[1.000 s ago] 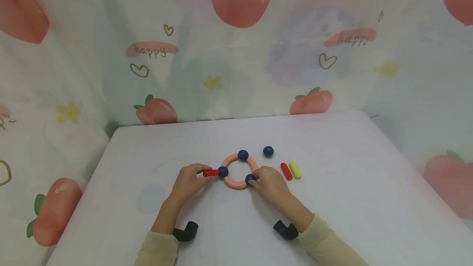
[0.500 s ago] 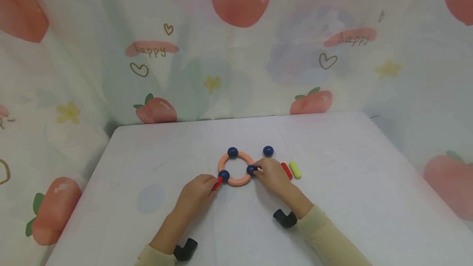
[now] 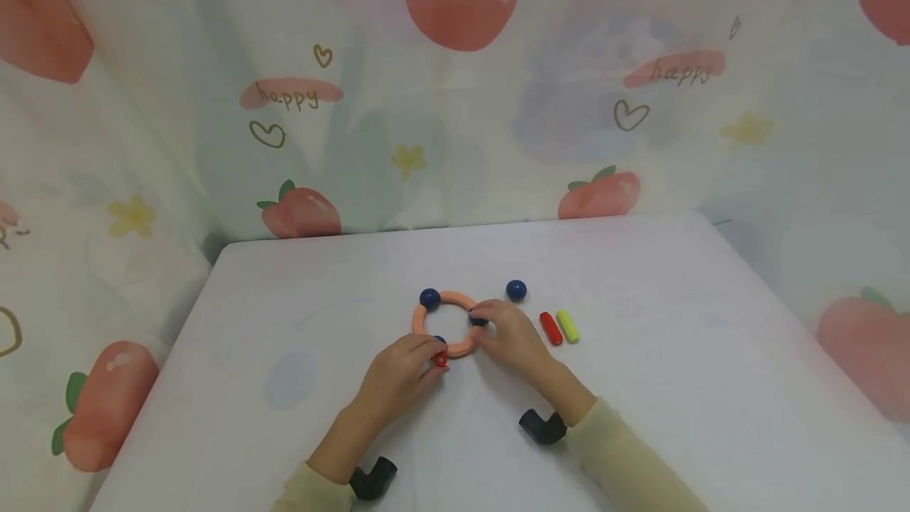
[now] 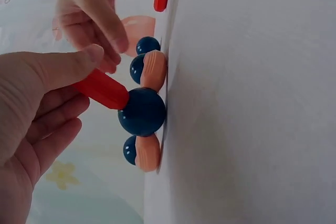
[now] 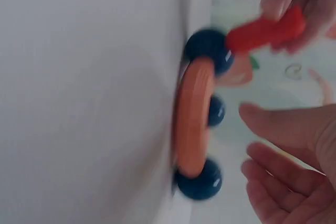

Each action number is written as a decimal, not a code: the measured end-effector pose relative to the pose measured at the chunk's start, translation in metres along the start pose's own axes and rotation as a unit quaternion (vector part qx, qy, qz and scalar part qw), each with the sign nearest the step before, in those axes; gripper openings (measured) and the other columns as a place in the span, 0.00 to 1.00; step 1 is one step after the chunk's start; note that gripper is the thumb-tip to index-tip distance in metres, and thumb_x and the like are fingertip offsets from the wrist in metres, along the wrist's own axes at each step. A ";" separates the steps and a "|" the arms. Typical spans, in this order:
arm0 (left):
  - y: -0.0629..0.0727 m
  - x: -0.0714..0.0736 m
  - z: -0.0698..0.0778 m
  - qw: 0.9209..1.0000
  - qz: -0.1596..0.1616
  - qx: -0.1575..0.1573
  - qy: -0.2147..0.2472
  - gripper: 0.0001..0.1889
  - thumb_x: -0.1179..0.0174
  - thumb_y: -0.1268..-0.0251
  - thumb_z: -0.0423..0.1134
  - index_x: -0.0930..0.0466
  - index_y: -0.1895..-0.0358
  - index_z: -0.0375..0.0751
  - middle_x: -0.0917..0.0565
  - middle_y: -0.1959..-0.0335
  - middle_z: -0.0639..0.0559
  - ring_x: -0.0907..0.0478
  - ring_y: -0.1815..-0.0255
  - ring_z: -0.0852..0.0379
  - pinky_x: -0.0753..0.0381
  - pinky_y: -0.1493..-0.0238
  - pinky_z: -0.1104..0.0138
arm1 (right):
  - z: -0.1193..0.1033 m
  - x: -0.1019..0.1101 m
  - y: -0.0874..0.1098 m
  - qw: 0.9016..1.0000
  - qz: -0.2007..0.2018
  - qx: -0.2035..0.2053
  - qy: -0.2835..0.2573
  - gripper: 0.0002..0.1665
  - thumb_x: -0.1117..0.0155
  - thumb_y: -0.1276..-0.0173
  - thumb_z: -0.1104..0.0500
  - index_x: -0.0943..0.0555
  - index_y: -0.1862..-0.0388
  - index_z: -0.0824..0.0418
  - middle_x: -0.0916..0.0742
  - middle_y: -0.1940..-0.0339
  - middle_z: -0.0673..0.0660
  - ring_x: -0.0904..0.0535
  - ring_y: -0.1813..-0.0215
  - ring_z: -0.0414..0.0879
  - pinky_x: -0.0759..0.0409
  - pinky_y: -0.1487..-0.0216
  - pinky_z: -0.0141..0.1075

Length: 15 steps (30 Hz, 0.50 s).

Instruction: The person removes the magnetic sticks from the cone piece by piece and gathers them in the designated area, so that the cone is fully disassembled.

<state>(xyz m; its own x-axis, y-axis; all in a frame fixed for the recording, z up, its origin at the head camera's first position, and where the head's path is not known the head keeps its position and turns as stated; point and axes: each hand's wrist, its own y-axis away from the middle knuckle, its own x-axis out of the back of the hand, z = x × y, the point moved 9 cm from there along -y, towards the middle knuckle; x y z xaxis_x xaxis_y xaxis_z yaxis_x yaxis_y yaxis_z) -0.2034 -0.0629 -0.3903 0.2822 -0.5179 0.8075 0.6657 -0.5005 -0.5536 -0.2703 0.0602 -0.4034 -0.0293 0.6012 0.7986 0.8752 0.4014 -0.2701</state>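
Your left hand has its grip clamped on a red rod, with thumb and fingers set toward the rod's upper end. The lower end projects clear of the fingertips. The rod stands tilted above the desk, its lower end touching the near blue ball of the ring. The ring lies on the desk and consists of three curved orange pieces and three blue balls. Your right hand has its grip apart, just beside the right blue ball; the right wrist view shows a gap between fingertips and ring. Beyond that hand lies a loose blue ball. To its right, a second red rod and a yellow-green rod lie side by side.
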 end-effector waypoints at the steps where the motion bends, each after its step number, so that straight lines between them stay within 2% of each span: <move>1: 0.000 0.000 -0.002 1.000 0.001 0.004 0.010 0.17 0.28 0.55 0.38 0.19 0.59 0.41 0.18 0.61 0.54 0.23 0.57 0.60 0.24 0.55 0.71 | -0.008 -0.001 0.002 1.000 0.000 0.019 -0.008 0.19 0.27 0.50 0.64 0.18 0.56 0.65 0.16 0.56 0.56 0.23 0.50 0.50 0.25 0.49 0.42; 4: 0.001 -0.003 -0.013 0.999 -0.005 0.022 0.032 0.20 0.26 0.58 0.39 0.19 0.57 0.40 0.19 0.60 0.53 0.24 0.55 0.58 0.24 0.54 0.69 | -0.030 -0.007 0.008 0.996 -0.019 0.075 -0.037 0.19 0.26 0.52 0.63 0.17 0.58 0.63 0.16 0.60 0.54 0.22 0.54 0.47 0.24 0.51 0.41; 6: 0.003 -0.007 -0.022 0.998 -0.014 0.035 0.041 0.23 0.26 0.60 0.39 0.20 0.56 0.39 0.19 0.59 0.52 0.24 0.54 0.57 0.25 0.53 0.67 | -0.040 -0.012 0.011 0.993 -0.031 0.108 -0.040 0.18 0.26 0.52 0.63 0.17 0.59 0.62 0.16 0.61 0.53 0.22 0.55 0.45 0.24 0.52 0.39; 9: 0.003 -0.014 -0.033 0.997 -0.022 0.038 0.069 0.24 0.26 0.60 0.36 0.20 0.54 0.37 0.19 0.57 0.50 0.25 0.52 0.55 0.26 0.50 0.65 | -0.048 -0.018 0.013 0.988 -0.030 0.151 -0.031 0.16 0.26 0.52 0.65 0.17 0.61 0.62 0.16 0.62 0.53 0.22 0.56 0.45 0.25 0.53 0.37; 13: -0.002 -0.024 -0.039 0.991 -0.038 0.035 0.124 0.22 0.29 0.55 0.31 0.20 0.52 0.37 0.19 0.54 0.49 0.25 0.49 0.53 0.28 0.47 0.63 | -0.053 -0.024 0.014 0.984 -0.017 0.179 -0.013 0.15 0.28 0.51 0.67 0.17 0.62 0.64 0.15 0.64 0.53 0.21 0.57 0.45 0.24 0.53 0.37; 15: -0.004 -0.029 -0.042 0.988 -0.057 0.049 0.133 0.21 0.30 0.54 0.30 0.20 0.52 0.38 0.18 0.55 0.50 0.25 0.50 0.54 0.28 0.47 0.63 | -0.053 -0.027 0.014 0.983 -0.014 0.180 -0.008 0.14 0.29 0.50 0.67 0.17 0.62 0.64 0.14 0.65 0.53 0.20 0.58 0.45 0.24 0.54 0.36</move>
<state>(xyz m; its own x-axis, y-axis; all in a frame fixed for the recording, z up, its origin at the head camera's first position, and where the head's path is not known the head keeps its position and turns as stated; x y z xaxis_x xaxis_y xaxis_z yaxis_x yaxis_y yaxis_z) -0.2430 -0.0748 -0.4204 0.0194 -0.6328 0.7740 0.7505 -0.5023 -0.4294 -0.2320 0.0132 -0.3999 -0.0616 0.5964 0.8003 0.6457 0.6352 -0.4237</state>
